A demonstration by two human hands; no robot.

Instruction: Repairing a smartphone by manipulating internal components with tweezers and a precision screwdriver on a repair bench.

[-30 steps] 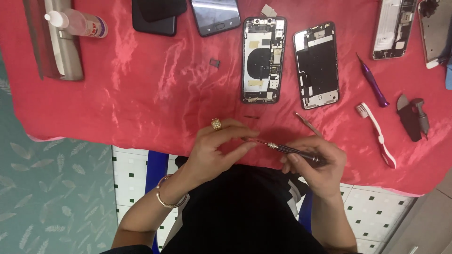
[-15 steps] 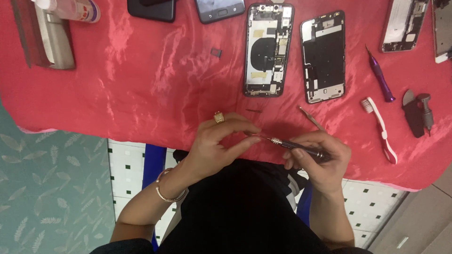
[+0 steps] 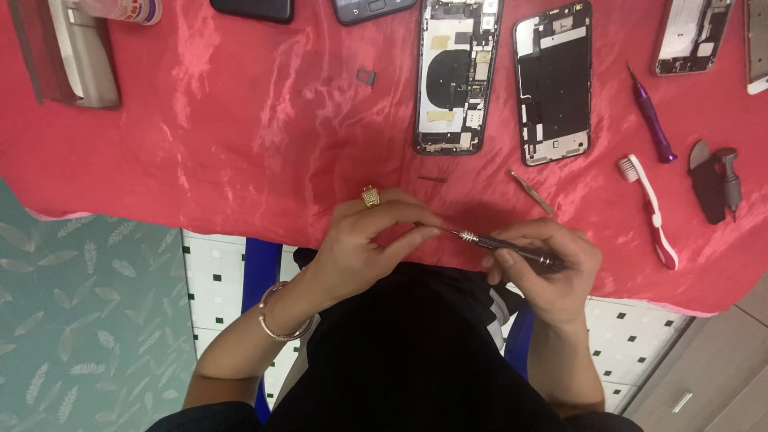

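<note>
Screwdriver (image 3: 512, 249) still gripped by right hand (image 3: 544, 268); left hand (image 3: 364, 240) still pinching tip.

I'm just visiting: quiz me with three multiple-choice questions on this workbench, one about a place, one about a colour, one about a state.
1. Where does the toothbrush lie?
A. right of the hands
B. left of the hands
C. on the floor

2. What colour is the cloth?
A. blue
B. red
C. white

3. How do the two phones above the hands look?
A. opened, insides showing
C. wrapped
B. closed, screens lit

Answers:
1 A: it lies near the cloth's right edge.
2 B: shiny red all over.
3 A: parts show inside both.

The right hand grips a screwdriver; the left hand pinches its tip.
</note>
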